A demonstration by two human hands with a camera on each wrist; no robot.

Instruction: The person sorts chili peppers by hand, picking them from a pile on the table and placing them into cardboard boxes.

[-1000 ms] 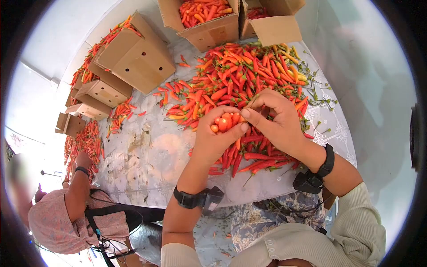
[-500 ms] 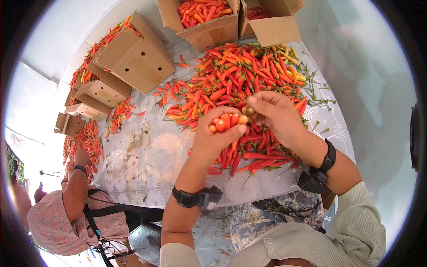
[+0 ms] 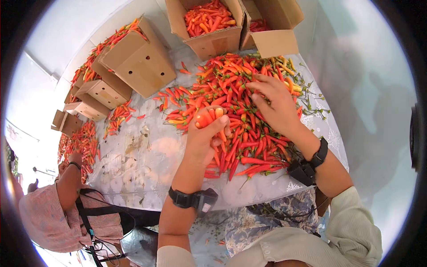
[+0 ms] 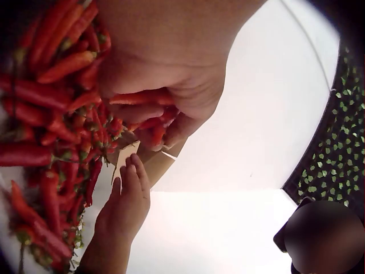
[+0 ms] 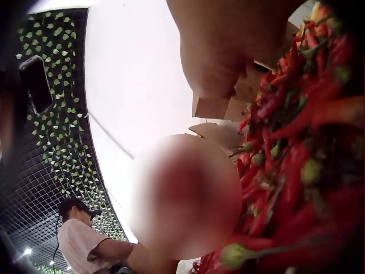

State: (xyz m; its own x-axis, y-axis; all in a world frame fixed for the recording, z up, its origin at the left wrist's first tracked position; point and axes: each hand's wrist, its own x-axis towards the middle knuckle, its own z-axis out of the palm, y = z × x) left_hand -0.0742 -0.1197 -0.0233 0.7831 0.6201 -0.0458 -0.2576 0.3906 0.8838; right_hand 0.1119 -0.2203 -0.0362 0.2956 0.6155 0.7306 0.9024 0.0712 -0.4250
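Note:
My left hand (image 3: 198,144) grips a small bunch of red and orange chili peppers (image 3: 204,119), their rounded ends showing above the thumb. In the left wrist view the curled fingers wrap round these peppers (image 4: 151,123). My right hand (image 3: 280,107) reaches over the big pile of chili peppers (image 3: 231,84), fingers spread and fairly straight, fingertips right at the peppers. Nothing shows between its thumb and fingers. Many peppers in the pile still carry green stems, as the right wrist view shows close up. Loose red peppers (image 3: 258,161) lie below the hands.
Cardboard boxes of peppers stand at the back (image 3: 215,46) and left (image 3: 140,64) of the cloth-covered table (image 3: 147,173). Loose green stems (image 3: 318,110) lie along the right edge. At the left, another person (image 3: 66,209) has a hand at a second pepper heap (image 3: 89,140).
My right hand has left the peppers in my left hand and moved up over the pile, its fingers spreading. The left hand has drawn slightly left and turned, keeping its bunch.

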